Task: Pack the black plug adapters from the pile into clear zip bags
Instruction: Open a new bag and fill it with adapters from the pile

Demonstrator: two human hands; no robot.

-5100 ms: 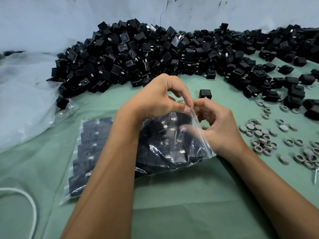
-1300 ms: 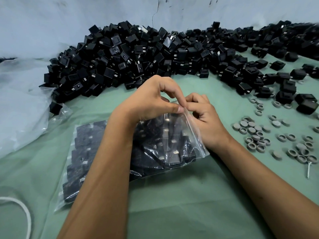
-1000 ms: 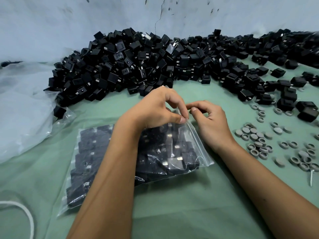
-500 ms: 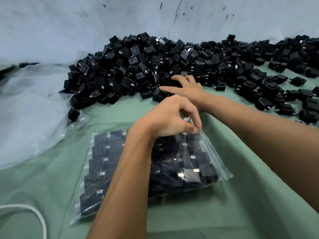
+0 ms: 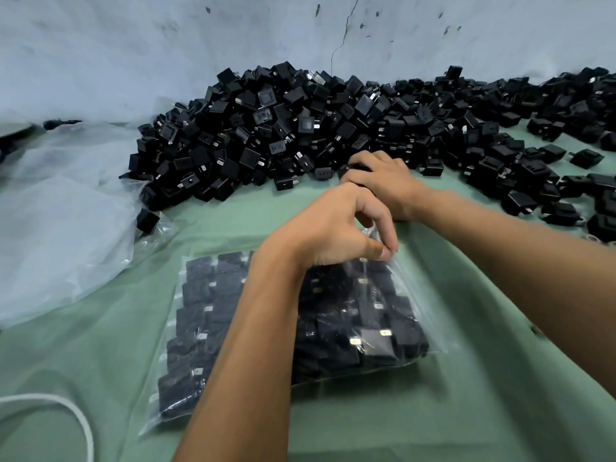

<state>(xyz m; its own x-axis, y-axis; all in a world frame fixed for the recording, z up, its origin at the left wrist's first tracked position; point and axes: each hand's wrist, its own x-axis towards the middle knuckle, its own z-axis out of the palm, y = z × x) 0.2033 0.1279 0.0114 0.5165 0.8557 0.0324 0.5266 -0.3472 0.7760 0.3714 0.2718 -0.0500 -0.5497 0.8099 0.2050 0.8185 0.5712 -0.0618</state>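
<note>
A clear zip bag (image 5: 430, 315) packed with rows of black plug adapters lies on the green cloth in front of me. My left hand (image 5: 336, 225) pinches the bag's upper right edge between thumb and fingers. A large pile of black plug adapters (image 5: 266, 128) stretches along the wall behind. My right hand (image 5: 383, 176) is at the pile's front edge, fingers curled down over a black adapter (image 5: 358, 168); most of that adapter is hidden under the fingers.
A heap of crumpled clear plastic bags (image 5: 56, 208) covers the left side, with one stray adapter (image 5: 146, 220) on it. A white cord (image 5: 80, 415) curves at the lower left. More adapters (image 5: 546, 181) are scattered to the right. The green cloth (image 5: 433, 411) covers the table.
My right hand left the bag's edge, reached forward to the pile, and its fingers have curled down onto an adapter. My left hand kept its pinch on the bag.
</note>
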